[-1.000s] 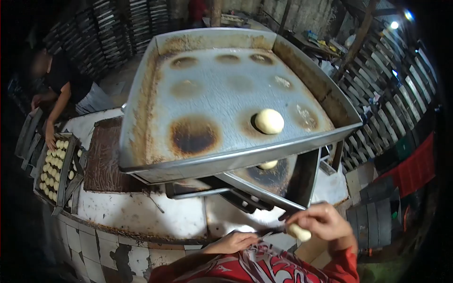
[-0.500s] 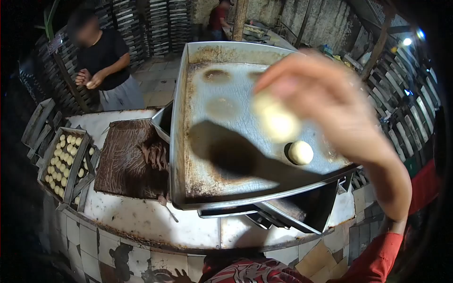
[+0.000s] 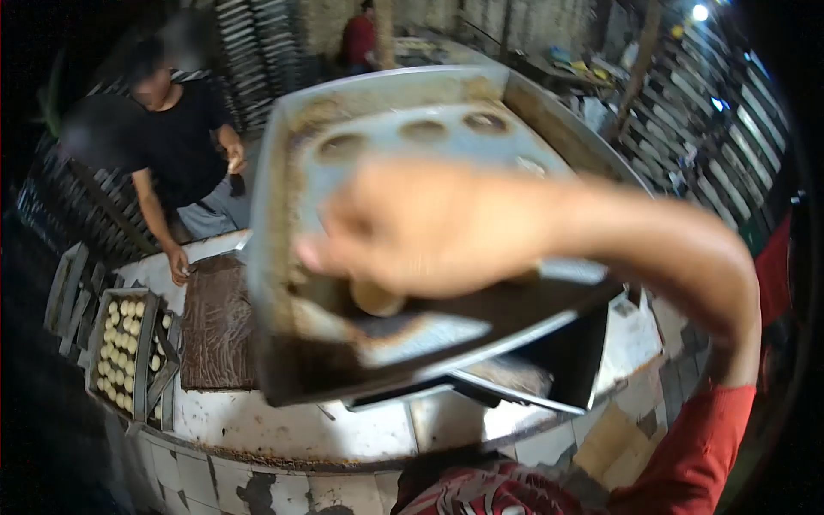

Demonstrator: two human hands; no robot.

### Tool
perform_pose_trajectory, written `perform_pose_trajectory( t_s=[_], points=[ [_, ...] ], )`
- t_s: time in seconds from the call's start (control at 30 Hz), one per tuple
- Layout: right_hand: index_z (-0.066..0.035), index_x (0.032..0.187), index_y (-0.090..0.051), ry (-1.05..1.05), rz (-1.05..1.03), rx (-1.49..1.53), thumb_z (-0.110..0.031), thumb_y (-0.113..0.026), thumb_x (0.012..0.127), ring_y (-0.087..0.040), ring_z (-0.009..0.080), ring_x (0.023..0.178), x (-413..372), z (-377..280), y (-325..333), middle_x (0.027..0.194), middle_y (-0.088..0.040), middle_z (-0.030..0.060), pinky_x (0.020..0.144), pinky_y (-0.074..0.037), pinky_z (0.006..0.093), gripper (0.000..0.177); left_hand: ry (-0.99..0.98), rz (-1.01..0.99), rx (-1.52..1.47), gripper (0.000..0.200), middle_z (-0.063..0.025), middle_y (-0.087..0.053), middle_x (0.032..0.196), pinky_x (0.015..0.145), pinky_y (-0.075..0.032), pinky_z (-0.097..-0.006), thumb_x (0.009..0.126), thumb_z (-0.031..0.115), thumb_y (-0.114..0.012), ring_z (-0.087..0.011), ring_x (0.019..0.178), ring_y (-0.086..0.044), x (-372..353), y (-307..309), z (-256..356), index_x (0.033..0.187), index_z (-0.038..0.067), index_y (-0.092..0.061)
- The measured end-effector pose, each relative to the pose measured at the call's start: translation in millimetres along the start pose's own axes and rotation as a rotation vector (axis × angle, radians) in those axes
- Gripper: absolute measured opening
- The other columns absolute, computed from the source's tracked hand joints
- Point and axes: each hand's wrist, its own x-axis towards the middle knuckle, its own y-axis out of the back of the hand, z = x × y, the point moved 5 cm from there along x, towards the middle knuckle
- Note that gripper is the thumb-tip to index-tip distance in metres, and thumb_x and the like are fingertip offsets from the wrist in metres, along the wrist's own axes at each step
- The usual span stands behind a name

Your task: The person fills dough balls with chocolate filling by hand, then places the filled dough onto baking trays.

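Observation:
My right hand [image 3: 412, 227], blurred by motion, reaches from the right over a large metal tray [image 3: 395, 93]. Its fingers curl down toward the left part of the tray. A dough ball [image 3: 378, 298] shows just under the fingers, and whether it is gripped or lying on the tray cannot be made out. Dark round marks are on the tray's floor. The tray is tilted and rests on other metal trays [image 3: 549, 365]. My left hand does not show.
A wooden crate of dough balls [image 3: 120, 343] stands at the left beside a dark brown slab [image 3: 216, 322] on the white table [image 3: 292, 429]. A co-worker in black [image 3: 184, 146] touches the slab's far edge. Another person in red [image 3: 359, 39] stands farther back.
My right hand has moved left and down across the tray. The co-worker's hands have parted, one now at the brown slab. The camera view has shifted, and the tray appears farther left.

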Motion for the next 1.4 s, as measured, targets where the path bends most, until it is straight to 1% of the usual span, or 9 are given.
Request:
perform_pose_trajectory(
  t_s=[0.3, 0.43, 0.57, 0.73, 0.93, 1.0, 1.13, 1.23, 1.4],
  points=[
    [-0.003, 0.081, -0.060, 0.091, 1.602, -0.152, -0.033, -0.052, 0.089, -0.050, 0.0137, 0.060, -310, 164, 80, 0.066, -0.054, 0.0044, 0.056, -0.040, 0.0280, 0.032, -0.053, -0.014, 0.180, 0.043, -0.0154, -0.060, 0.107, 0.087, -0.039, -0.0485, 0.084, 0.039, -0.060, -0.0274, 0.108, -0.051, 19, -43, 29, 0.111, 0.005, -0.059],
    [-0.003, 0.085, -0.060, -0.886, 1.181, 0.043, -0.033, -0.052, 0.089, -0.046, 0.0094, 0.058, -362, 447, -36, 0.065, -0.052, 0.0022, 0.050, -0.036, 0.0244, 0.032, -0.026, 0.035, 0.190, 0.044, -0.0151, -0.061, 0.105, 0.085, -0.040, -0.0464, 0.085, 0.038, -0.059, -0.0266, 0.106, -0.052, 7, -68, 21, 0.112, 0.004, -0.058],
    [0.011, 0.097, -0.060, -1.202, 0.460, 0.197, -0.039, -0.061, 0.081, -0.059, 0.0380, 0.098, -354, 609, -207, 0.103, -0.060, 0.0292, 0.082, -0.046, 0.0403, 0.052, 0.009, 0.088, 0.175, 0.044, -0.0148, -0.062, 0.103, 0.084, -0.042, -0.0443, 0.086, 0.038, -0.058, -0.0258, 0.103, -0.054, -14, -91, 7, 0.112, 0.003, -0.058],
    [0.010, 0.105, -0.059, -1.296, 0.744, 0.372, -0.046, -0.059, 0.080, -0.053, 0.0393, 0.110, -262, 661, -259, 0.112, -0.056, 0.0310, 0.092, -0.042, 0.0414, 0.061, 0.055, 0.166, 0.136, 0.044, -0.0144, -0.063, 0.100, 0.083, -0.043, -0.0417, 0.087, 0.038, -0.057, -0.0248, 0.100, -0.056, -47, -105, -22, 0.112, 0.001, -0.057],
    [-0.009, 0.117, -0.059, -1.440, 0.806, 0.472, -0.050, -0.057, 0.077, -0.038, 0.0333, 0.123, -188, 648, -239, 0.129, -0.046, 0.0187, 0.100, -0.032, 0.0445, 0.058, 0.099, 0.248, 0.079, 0.045, -0.0139, -0.064, 0.098, 0.081, -0.045, -0.0386, 0.088, 0.037, -0.055, -0.0236, 0.097, -0.059, -76, -106, -63, 0.112, -0.001, -0.057],
    [-0.002, 0.104, -0.061, -1.306, 0.890, 0.374, -0.038, -0.064, 0.074, -0.055, 0.0297, 0.101, -176, 672, -253, 0.106, -0.059, 0.0168, 0.085, -0.044, 0.0419, 0.047, 0.101, 0.263, 0.067, 0.045, -0.0137, -0.065, 0.097, 0.080, -0.046, -0.0375, 0.089, 0.037, -0.055, -0.0232, 0.096, -0.060, -82, -105, -76, 0.113, -0.001, -0.056],
    [-0.010, 0.073, -0.047, -0.473, 1.491, 1.365, -0.010, -0.062, 0.073, -0.048, 0.0134, 0.051, -195, 638, -242, 0.066, -0.053, 0.0005, 0.050, -0.044, 0.0275, 0.015, 0.005, 0.237, 0.054, 0.046, -0.0134, -0.066, 0.095, 0.079, -0.047, -0.0354, 0.090, 0.037, -0.053, -0.0224, 0.093, -0.062, -82, -103, -88, 0.113, -0.003, -0.056],
    [0.002, 0.111, -0.048, -0.306, 1.463, 1.358, 0.002, -0.050, 0.077, -0.050, 0.0105, 0.079, -260, 465, -207, 0.097, -0.051, 0.0083, 0.063, -0.041, 0.0199, 0.034, -0.265, 0.119, 0.080, 0.046, -0.0132, -0.066, 0.093, 0.078, -0.048, -0.0339, 0.090, 0.036, -0.053, -0.0218, 0.091, -0.063, -75, -106, -52, 0.113, -0.004, -0.056],
    [0.001, 0.099, -0.052, -0.094, 1.541, 1.350, -0.002, -0.057, 0.078, -0.046, 0.0067, 0.072, -317, 242, -283, 0.094, -0.053, 0.0065, 0.062, -0.038, 0.0156, 0.022, -0.754, -0.646, -0.202, 0.039, -0.0202, -0.057, 0.115, 0.095, -0.043, -0.0434, 0.095, 0.026, -0.045, -0.0318, 0.108, -0.056, -163, -189, 121, 0.117, -0.006, -0.050]
  ],
)
